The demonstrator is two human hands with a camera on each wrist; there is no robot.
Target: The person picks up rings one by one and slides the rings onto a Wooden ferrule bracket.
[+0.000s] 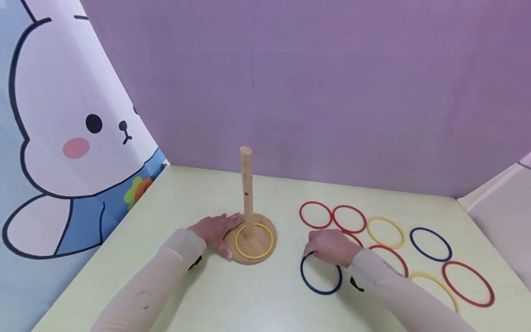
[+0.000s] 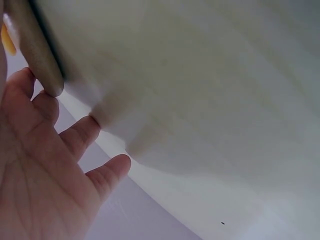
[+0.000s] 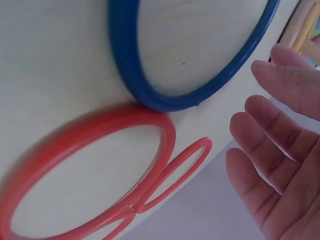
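My left hand (image 1: pixel 216 232) rests against the left side of a round wooden base (image 1: pixel 269 229), fingers spread, fingertips on its edge. From the base rises a wooden post (image 1: pixel 247 193), with a yellow ring (image 1: pixel 272 242) lying around its foot. In the left wrist view, the left hand's fingers (image 2: pixel 80 135) are extended beside the rim. My right hand (image 1: pixel 333 247) is over the far edge of a blue ring (image 1: pixel 302 275) on the table. Seen from the right wrist, its thumb tip is close beside the blue ring (image 3: pixel 125 55), with loosely bent fingers.
Right of the right hand, several more rings lie flat: red rings (image 1: pixel 491 288), yellow rings (image 1: pixel 404 236) and another blue ring (image 1: pixel 450 251). A red ring (image 3: pixel 167 130) lies against the nearer blue one. A purple wall (image 1: pixel 332 101) closes off the table's back; a cartoon-printed cloth (image 1: pixel 45 106) hangs left.
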